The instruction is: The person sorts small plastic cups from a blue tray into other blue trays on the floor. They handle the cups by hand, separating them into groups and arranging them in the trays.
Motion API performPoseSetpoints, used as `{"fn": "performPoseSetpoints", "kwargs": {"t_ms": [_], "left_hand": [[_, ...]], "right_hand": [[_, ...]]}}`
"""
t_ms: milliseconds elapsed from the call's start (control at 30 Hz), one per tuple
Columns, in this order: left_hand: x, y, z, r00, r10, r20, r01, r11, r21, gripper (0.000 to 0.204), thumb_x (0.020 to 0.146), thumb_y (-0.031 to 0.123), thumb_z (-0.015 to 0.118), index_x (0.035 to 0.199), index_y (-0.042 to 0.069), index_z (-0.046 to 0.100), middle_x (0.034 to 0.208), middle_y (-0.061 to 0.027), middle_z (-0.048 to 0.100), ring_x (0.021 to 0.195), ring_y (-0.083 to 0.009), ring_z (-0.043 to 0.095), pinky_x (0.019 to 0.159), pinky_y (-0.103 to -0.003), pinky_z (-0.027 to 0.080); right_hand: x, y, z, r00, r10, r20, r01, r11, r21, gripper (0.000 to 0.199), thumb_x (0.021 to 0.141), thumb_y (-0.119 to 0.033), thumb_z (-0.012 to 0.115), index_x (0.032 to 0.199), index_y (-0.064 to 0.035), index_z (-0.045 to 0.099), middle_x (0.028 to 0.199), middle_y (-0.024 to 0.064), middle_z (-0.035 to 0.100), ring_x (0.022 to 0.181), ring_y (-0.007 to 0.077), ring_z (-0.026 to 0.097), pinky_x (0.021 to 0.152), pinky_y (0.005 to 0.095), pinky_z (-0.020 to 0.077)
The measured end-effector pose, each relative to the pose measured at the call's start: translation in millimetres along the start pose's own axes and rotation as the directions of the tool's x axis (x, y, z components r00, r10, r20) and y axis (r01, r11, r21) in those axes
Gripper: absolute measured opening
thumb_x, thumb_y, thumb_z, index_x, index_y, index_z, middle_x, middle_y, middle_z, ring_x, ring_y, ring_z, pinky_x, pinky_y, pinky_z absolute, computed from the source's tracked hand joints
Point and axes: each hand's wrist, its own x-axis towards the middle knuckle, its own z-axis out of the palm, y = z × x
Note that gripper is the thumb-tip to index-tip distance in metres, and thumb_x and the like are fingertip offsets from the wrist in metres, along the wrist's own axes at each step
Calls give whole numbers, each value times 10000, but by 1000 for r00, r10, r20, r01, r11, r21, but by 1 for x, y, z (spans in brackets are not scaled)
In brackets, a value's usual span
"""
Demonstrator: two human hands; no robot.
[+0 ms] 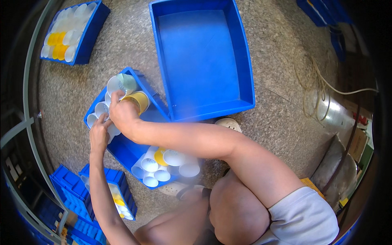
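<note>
A blue crate (pixel 118 149), set at a slant in front of me, holds white and yellow cup-like cylinders lying on their sides. My left hand (pixel 99 131) is at its left wall, fingers pinched at the rim of a white cup (pixel 101 109). Just right of it, my right hand (pixel 123 114) reaches across with bent fingers closed at the edge of another white cup (pixel 114 84); its fingertips are partly hidden. A yellow cup (pixel 141 100) lies against the right hand. At the crate's near end more white cups (pixel 162 175) are stacked around a yellow one (pixel 160 156).
A large blue bin (pixel 200 57) with a bare bottom stands beyond the crate. Another crate (pixel 92 38) of white and yellow cups is at the far left. Stacked blue crates (pixel 71 188) stand at lower left. A pale cable (pixel 322 77) lies coiled on the right.
</note>
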Motion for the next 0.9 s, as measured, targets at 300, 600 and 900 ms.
{"fn": "performPoseSetpoints", "kwargs": {"t_ms": [300, 600, 900], "left_hand": [[-4, -5, 2, 1000, 1, -1, -1, 999, -40, 517, 690, -155, 574, 1064, 137, 778, 1278, -93, 665, 1042, -345, 664, 915, -435, 558], [-6, -14, 4, 999, 42, 4, -41, 997, -72, 456, 700, -125, 595, 1053, 111, 759, 1262, -98, 676, 1030, -340, 672, 912, -430, 560], [-7, -19, 8, 998, 54, -27, -56, 996, -68, 454, 690, -136, 591, 1031, 103, 772, 1262, -94, 688, 1035, -342, 675, 909, -433, 557]], "right_hand": [[-4, 4, -3, 999, 37, -31, -35, 998, 58, 295, 872, -188, 671, 1117, -27, 701, 1230, 218, 572, 674, 145, 696, 461, 246, 514], [-3, 3, -5, 995, 71, -72, -61, 990, 126, 283, 870, -153, 671, 1110, -5, 699, 1259, 251, 555, 706, 187, 728, 537, 269, 581], [-3, 2, -11, 996, 36, -78, -31, 997, 66, 318, 793, -115, 736, 1077, 23, 707, 1214, 274, 564, 700, 201, 728, 526, 258, 586]]}}
